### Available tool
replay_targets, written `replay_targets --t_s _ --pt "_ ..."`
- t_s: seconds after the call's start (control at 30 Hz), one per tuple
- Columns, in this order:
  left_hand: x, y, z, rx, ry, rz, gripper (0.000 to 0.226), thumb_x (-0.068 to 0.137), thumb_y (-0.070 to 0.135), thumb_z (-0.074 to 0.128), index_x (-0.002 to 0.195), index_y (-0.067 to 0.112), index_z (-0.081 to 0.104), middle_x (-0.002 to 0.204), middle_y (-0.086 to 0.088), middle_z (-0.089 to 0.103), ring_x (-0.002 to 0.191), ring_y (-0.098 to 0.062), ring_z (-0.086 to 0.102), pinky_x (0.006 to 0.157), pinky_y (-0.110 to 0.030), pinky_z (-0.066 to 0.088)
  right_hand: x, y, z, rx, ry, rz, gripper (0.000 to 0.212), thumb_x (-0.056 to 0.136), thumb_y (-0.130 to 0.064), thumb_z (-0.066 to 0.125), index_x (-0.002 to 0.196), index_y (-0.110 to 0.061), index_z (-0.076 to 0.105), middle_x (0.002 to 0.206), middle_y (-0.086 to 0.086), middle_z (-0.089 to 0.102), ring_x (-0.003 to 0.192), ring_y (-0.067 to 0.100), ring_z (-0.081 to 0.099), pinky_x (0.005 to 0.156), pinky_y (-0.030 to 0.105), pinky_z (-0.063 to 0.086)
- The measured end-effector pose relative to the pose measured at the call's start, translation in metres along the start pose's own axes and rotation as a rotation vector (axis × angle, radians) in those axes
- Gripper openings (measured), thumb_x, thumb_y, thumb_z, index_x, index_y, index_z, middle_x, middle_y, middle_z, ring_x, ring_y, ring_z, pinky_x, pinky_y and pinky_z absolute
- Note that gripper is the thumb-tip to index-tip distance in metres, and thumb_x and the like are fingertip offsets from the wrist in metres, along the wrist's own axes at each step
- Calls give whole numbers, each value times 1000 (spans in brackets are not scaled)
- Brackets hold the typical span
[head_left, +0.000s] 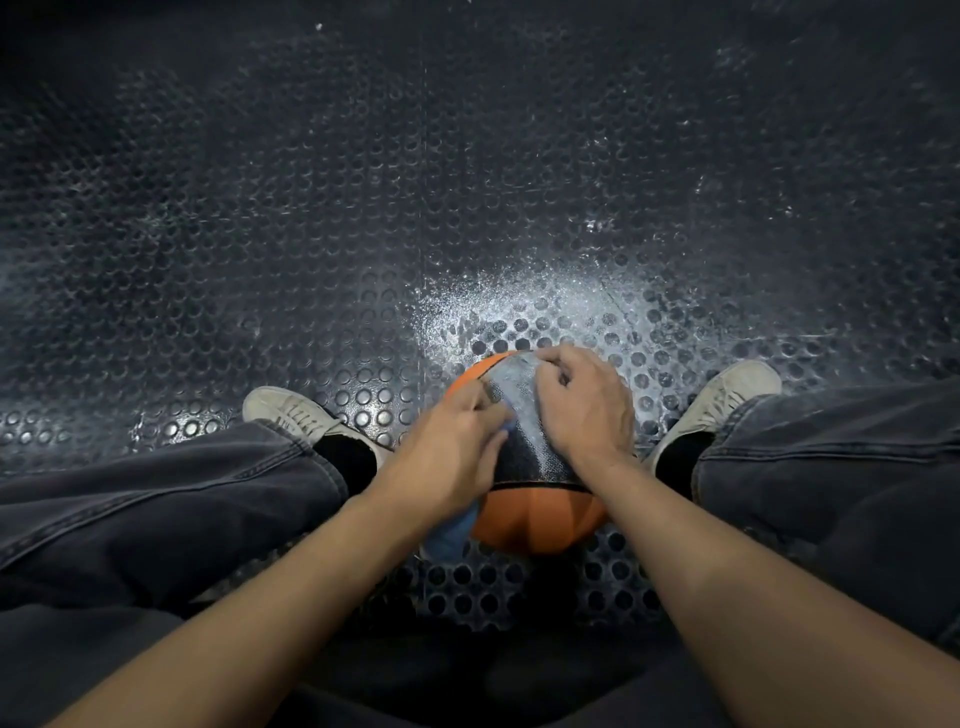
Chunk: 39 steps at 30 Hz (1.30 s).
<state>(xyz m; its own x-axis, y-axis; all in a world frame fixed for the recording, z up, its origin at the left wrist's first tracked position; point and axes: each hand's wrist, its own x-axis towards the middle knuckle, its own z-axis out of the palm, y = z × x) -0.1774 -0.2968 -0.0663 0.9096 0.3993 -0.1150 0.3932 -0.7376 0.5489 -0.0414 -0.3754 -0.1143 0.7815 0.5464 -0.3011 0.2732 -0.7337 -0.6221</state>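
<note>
The ball (540, 517) sits on the floor (311, 208) in the lower centre of the frame, between the person's 2 feet and just ahead of the knees. Its near part is orange; a black panel runs over the top, and the far part of that panel looks grey and filmy. The left hand (452, 452) lies on the ball's left flank, its grip closed on a blue cloth (449, 535): the fingers are curled round the cloth and press it to the black panel, a small fold shows at the fingertips, and the rest hangs out below the wrist beside the orange part. The right hand (582, 405) lies over the upper right of the ball, its grip narrow, fingers bent with the tips on the grey part of the panel, palm on the ball. The 2 hands are close together, with only a strip of the panel between them. Both forearms come in from the bottom corners of the frame. The floor is dark rubber with round studs, and a whitish, speckled patch (550, 296) spreads on it just above the ball. A pale shoe (291, 410) stands left of the ball and another right of it, each under a dark trouser leg (156, 493).
</note>
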Motion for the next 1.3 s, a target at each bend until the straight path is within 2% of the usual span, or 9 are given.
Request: replay_targets --t_s 0.17,0.33,0.53,0.7,0.87,1.0,1.1,1.2,1.3 --pt "39 -33 -3 9 93 -324 21 92 12 54 96 10 74 89 -15 64 87 -29 61 78 -32 43 -10 -10 10 -78 -27 -93 33 97 -30 38 121 -31 61 130 -10 58 119 12 47 110 42 34" --pt "-4 -2 4 -21 65 -156 17 93 16 56 97 9 71 88 -9 53 83 -22 52 77 -36 43 -5 -5 4 -42 -39 -89 31 97 -29 41 118 -32 64 123 -9 61 113 12 50 103 39 38" --pt "44 -29 -3 -73 117 -441 21 93 15 55 96 12 75 88 -14 68 89 -28 62 78 -28 42 -4 -9 9 -41 -36 -83 28 97 -30 42 114 -31 64 117 -8 63 109 13 51 102 38 38" --pt "2 7 8 -36 107 -211 17 92 13 56 92 5 71 84 -8 51 80 -19 48 73 -27 31 2 -2 -1 -7 -37 -64 26 95 -29 44 109 -32 66 111 -9 64 97 12 50 92 37 44" --pt "52 -29 -3 -75 119 -477 21 91 13 55 89 12 76 82 -12 69 74 -21 60 68 -22 41 -4 -9 6 -35 -23 -103 26 97 -30 44 112 -29 65 116 -8 63 104 11 49 100 41 41" --pt "28 -1 -1 -61 68 -335 19 91 11 56 86 7 74 76 -9 62 65 -13 51 63 -19 31 -5 -7 4 -18 28 -44 22 94 -27 44 103 -28 64 104 -8 61 103 17 52 97 46 43" --pt "12 5 0 -55 79 -264 18 91 12 57 87 5 74 81 -11 60 76 -21 53 70 -26 34 -3 -4 0 -27 -52 -85 23 95 -28 45 108 -30 63 103 -12 57 101 12 49 95 38 41" --pt "39 -20 -3 -79 141 -476 21 92 14 56 87 8 75 71 -8 63 72 -23 55 76 -26 42 -4 -8 5 -36 -52 -112 22 96 -28 44 107 -28 63 110 -9 62 103 14 50 97 40 41" --pt "47 -23 -6 -128 103 -509 21 93 15 57 102 14 76 95 -12 72 92 -24 64 81 -20 41 -8 -10 9 -33 23 -67 22 96 -29 42 104 -26 62 108 -6 62 103 17 51 99 46 41"
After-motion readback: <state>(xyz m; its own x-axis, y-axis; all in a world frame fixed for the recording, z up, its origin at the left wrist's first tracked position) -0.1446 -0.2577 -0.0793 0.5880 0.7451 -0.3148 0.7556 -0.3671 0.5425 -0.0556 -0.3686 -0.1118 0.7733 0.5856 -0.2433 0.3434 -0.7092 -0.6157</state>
